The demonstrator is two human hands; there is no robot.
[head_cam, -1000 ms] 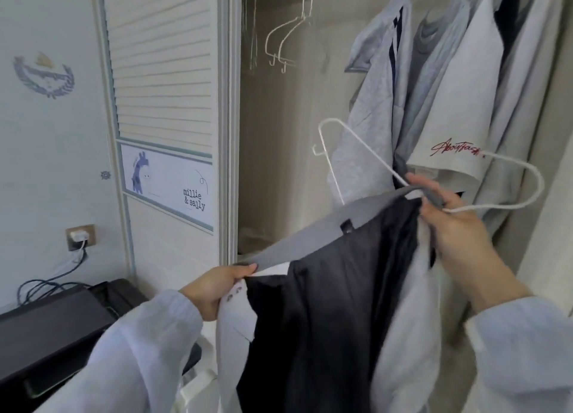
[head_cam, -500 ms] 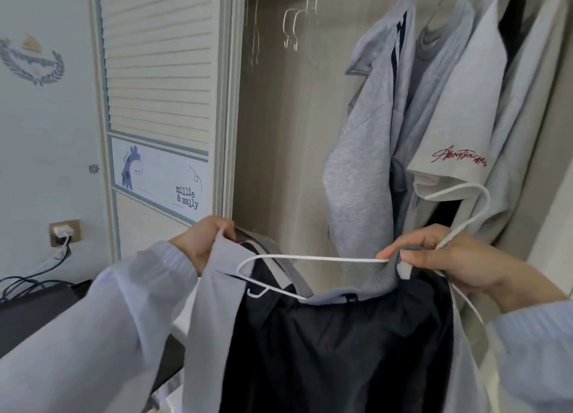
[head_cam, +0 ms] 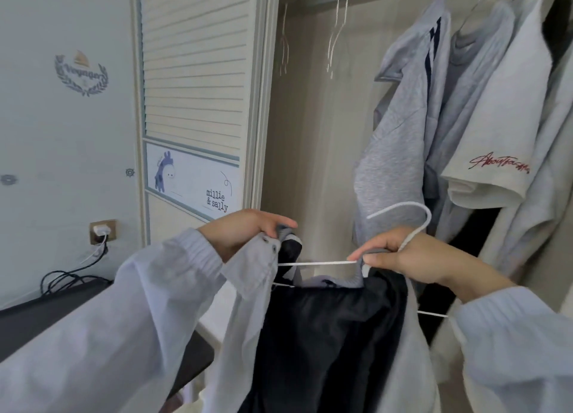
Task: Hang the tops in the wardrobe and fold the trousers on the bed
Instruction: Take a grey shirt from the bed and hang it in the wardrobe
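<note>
Right hand (head_cam: 412, 259) pinches the white hanger (head_cam: 313, 263) at its neck together with the grey collar, hook up and free for the rail. Left hand (head_cam: 240, 231) grasps the jacket (head_cam: 328, 335) shoulder, spreading it so the wire arm can seat inside; garment hangs just before the open wardrobe (head_cam: 313, 127), unhung

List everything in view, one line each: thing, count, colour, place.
jacket: one, grey with dark lining, held in front of the wardrobe
hanger: one, white, partly inside the jacket collar
hanging tops: several, grey and white, on the rail at right
bare hangers: a few, pale, on the rail at left
wardrobe door: one, white, slatted, left of the opening
wall socket: one, plug and cable in it, left wall
left hand: grip on the jacket's shoulder
right hand: grip on collar and hanger
</note>
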